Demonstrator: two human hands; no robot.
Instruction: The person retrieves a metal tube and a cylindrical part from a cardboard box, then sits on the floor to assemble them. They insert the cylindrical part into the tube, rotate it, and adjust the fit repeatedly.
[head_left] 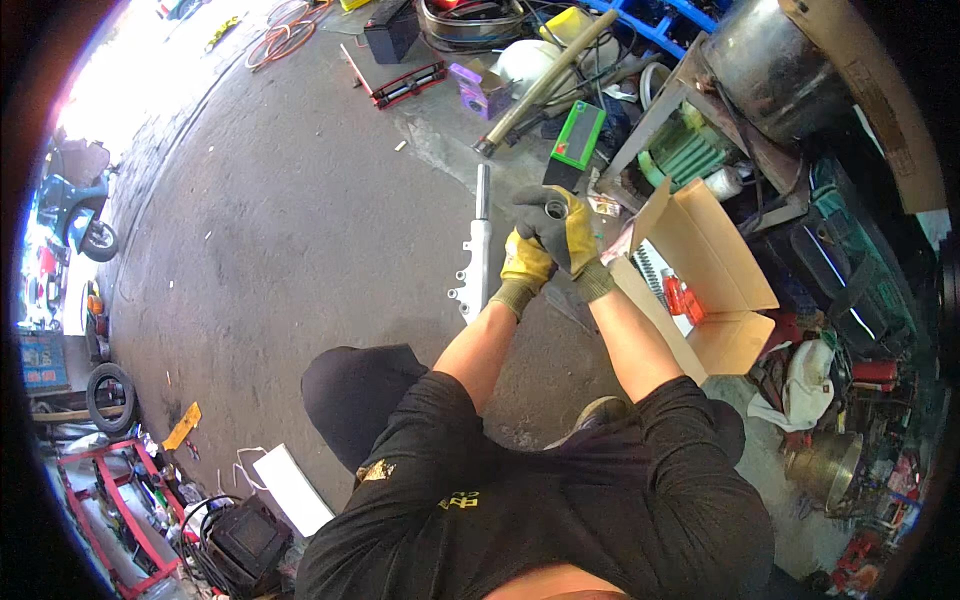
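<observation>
Both hands wear yellow and grey work gloves and are close together in front of me. My right hand (572, 232) is wrapped round a metal tube (556, 209), whose round open end points up toward me. My left hand (526, 262) is closed just below and left of it, seemingly on the same tube; the tube's lower part is hidden by the gloves. A silver motorcycle fork leg (478, 262) lies on the floor just left of my left hand, its slim tube pointing away. To the right, an open cardboard box (712, 245) holds a coil spring (650, 270) and red parts (683, 300).
A long metal pipe (550, 80), a green and black battery (578, 135) and a purple box (480, 90) are ahead. A metal workbench (655, 120) stands far right. A white panel (293, 490) and red metal frame (120, 520) are near left; scooters (85, 215) stand farther off.
</observation>
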